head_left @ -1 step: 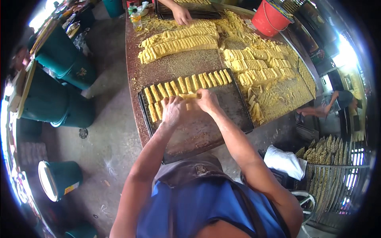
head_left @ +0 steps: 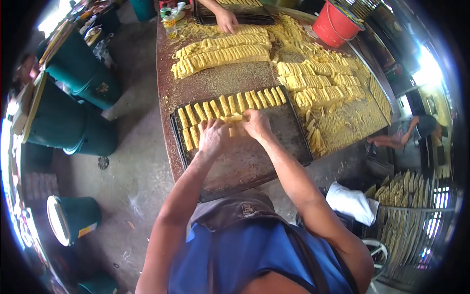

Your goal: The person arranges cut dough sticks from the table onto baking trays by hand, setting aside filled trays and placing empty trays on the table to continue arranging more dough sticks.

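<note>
Both hands, left hand (head_left: 211,137) and right hand (head_left: 255,123), pinch pale yellow dough sticks (head_left: 233,118) in a closed grip over the dark rectangular metal baking tray (head_left: 274,147) on the desk (head_left: 225,78).

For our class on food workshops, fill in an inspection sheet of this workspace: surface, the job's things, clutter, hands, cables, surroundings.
Surface: brown table, strewn with yellow crumbs.
Job's things: dark baking tray with one full row of yellow dough sticks and a second row begun at its left.
Clutter: loose heaps of sticks; rows of cut sticks; red bucket; bottle.
Hands: left hand and right hand both on sticks mid-tray; another person's hand at the far end.
Cables: nothing seen.
Surroundings: green bins, concrete floor, wire rack.
</note>
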The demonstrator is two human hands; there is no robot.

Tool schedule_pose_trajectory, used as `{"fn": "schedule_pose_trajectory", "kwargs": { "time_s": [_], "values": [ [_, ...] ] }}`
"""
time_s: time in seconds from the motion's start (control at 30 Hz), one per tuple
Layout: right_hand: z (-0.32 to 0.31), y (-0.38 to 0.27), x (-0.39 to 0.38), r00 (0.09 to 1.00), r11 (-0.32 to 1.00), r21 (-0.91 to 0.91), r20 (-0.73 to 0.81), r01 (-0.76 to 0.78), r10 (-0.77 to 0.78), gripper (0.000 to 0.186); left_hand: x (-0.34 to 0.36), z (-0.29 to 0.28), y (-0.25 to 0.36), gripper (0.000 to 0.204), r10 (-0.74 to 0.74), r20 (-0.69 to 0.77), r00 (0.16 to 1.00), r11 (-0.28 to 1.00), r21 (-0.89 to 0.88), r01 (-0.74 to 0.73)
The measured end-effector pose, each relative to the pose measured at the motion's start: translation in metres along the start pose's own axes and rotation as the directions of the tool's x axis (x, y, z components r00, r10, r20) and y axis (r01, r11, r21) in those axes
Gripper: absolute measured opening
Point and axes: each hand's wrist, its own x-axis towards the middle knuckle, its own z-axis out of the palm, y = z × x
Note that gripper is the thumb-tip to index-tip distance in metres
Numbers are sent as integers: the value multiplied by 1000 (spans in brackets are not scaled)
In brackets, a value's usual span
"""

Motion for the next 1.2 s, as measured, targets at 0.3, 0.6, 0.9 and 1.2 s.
{"fn": "schedule_pose_trajectory", "kwargs": {
  "time_s": [0.3, 0.6, 0.9, 1.2],
  "values": [
    [-8, 31, 1, 955, 949, -144, -59, 281, -292, 21, -8, -13, -16, 48, -51, 35, 998, 996, 81, 48],
    [-12, 18, 7, 934, 933, -105, -62, 344, -351, 24, -11, 2, -12, 44, -34, -57, 998, 997, 61, 37],
    [-36, -20, 15, 971, 973, -159, 199, 166, -133, 31, -7, 3, -14, 48, 75, -67, 995, 996, -35, -78],
    [-36, 42, -1, 996, 997, -6, 44, 82, -82, 36, 11, 21, 19, 51, 69, -105, 992, 994, -73, -77]
  ]
}}
